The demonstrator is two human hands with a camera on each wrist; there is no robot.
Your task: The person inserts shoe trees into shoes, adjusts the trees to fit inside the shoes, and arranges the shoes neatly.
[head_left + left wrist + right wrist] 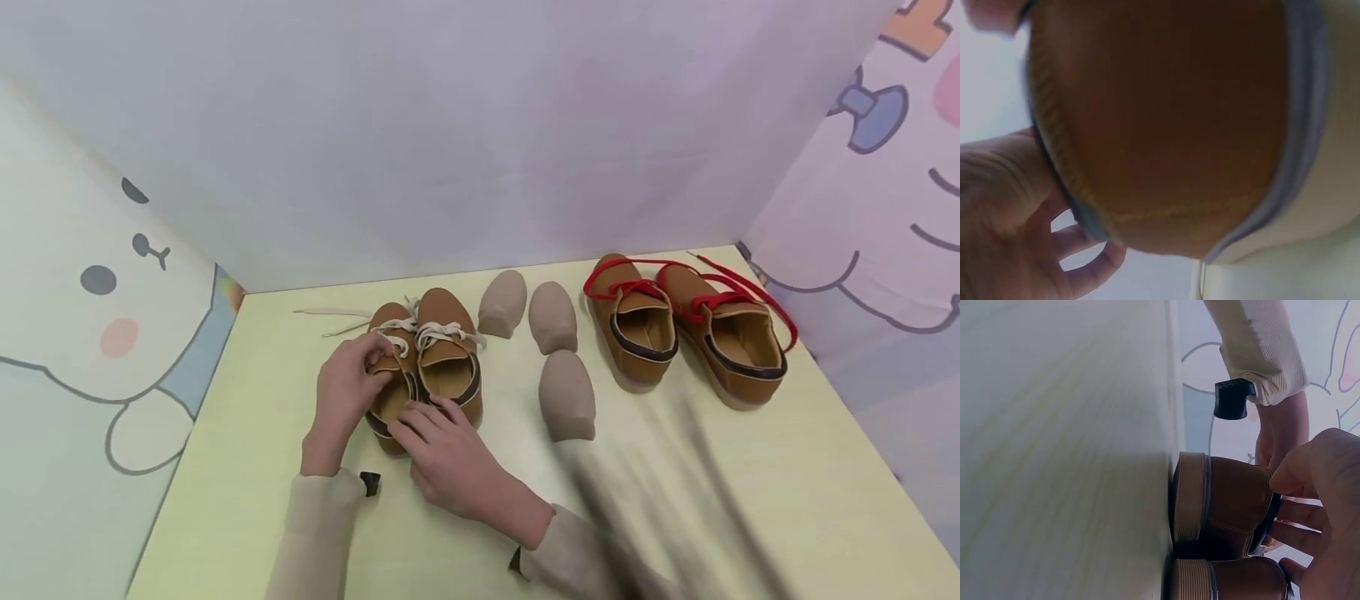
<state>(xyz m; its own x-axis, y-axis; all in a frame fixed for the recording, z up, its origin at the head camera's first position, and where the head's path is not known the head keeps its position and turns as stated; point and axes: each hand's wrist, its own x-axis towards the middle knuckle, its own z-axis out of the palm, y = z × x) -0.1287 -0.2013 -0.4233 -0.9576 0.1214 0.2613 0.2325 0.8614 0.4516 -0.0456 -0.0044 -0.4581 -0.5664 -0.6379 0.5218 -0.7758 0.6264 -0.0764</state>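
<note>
Two brown shoes with white laces stand side by side at the left, toes pointing away. My left hand [345, 385] bends its fingers over the lace and tongue area of the left shoe [392, 314]; its thumb lies at the shoe's opening. At the heel collar of that shoe [1238, 494], my right hand [459, 468] holds on, thumb outside and fingers at the inner side. Close beside stands the other white-laced shoe [444, 307]. The left shoe's brown side [1166, 125] fills much of the left wrist view, hiding most of the left hand there.
Three beige toe-shaped shoe inserts [567, 392] lie right of the white-laced pair. Further right are two brown shoes with red laces [637, 367]. Loose white lace ends [345, 312] trail left on the pale table [247, 467]. Dark blurred streaks [600, 500] cross the lower right.
</note>
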